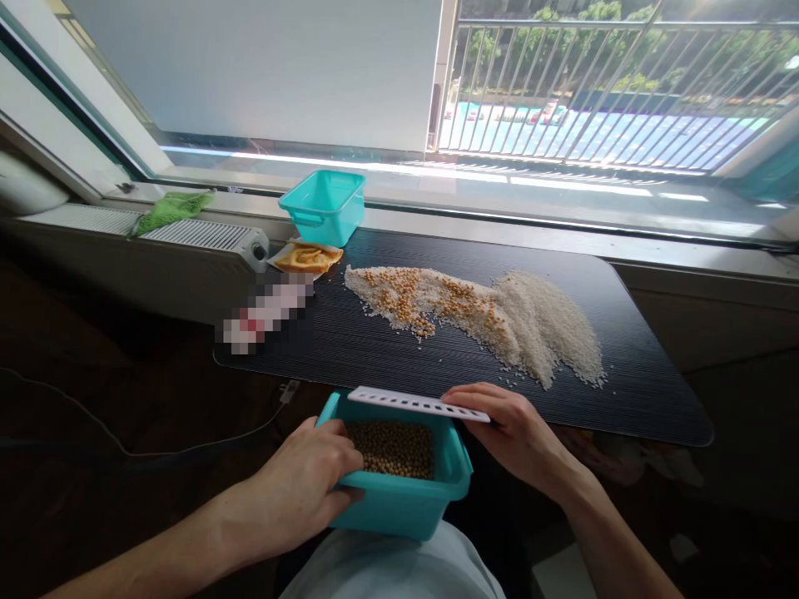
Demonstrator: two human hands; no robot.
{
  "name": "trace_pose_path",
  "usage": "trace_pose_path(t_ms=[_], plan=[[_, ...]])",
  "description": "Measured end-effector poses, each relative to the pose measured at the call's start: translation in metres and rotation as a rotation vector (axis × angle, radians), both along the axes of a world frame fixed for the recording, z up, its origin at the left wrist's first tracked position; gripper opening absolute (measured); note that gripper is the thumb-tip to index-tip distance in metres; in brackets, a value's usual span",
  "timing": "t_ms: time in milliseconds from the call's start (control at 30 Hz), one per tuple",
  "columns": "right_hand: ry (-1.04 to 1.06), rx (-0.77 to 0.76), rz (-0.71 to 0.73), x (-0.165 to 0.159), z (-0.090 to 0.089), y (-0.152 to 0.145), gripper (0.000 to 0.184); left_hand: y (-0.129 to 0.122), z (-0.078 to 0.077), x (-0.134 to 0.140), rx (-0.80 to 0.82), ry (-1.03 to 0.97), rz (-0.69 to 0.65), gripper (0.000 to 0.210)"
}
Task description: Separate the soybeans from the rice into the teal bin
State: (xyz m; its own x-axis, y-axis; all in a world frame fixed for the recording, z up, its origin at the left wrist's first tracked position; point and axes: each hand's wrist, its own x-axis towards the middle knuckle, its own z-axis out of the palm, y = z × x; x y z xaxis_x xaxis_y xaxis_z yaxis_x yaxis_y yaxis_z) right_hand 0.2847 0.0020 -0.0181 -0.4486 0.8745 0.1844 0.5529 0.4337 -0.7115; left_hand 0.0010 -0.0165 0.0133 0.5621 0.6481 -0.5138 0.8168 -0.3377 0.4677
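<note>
By the near table edge (642, 420), left hand (312, 466) is gripping tub (393, 512) (tilting could spill beans (396, 449)); right hand (508, 424) is clasping slotted board (399, 401).

The left hand (325, 466), left of centre in the lower frame, and the right hand (499, 416), right of centre, are both bare, as are 2 slender forearms (181, 541) running to the bottom edge. A pale, bluish-grey garment (399, 566) of plain cloth curves across the bottom centre.
</note>
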Motion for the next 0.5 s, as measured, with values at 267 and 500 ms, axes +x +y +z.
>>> trace_pose_path(t_ms=[267, 500], plan=[[0.034, 0.126, -0.466, 0.03, -0.012, 0.022, 0.022, 0.001, -0.003, -0.005, 0.006, -0.017, 0.009, 0.014], [0.026, 0.118, -0.523, 0.036, -0.021, 0.035, 0.022, 0.001, -0.005, -0.004, 0.002, -0.035, 0.025, 0.015]])
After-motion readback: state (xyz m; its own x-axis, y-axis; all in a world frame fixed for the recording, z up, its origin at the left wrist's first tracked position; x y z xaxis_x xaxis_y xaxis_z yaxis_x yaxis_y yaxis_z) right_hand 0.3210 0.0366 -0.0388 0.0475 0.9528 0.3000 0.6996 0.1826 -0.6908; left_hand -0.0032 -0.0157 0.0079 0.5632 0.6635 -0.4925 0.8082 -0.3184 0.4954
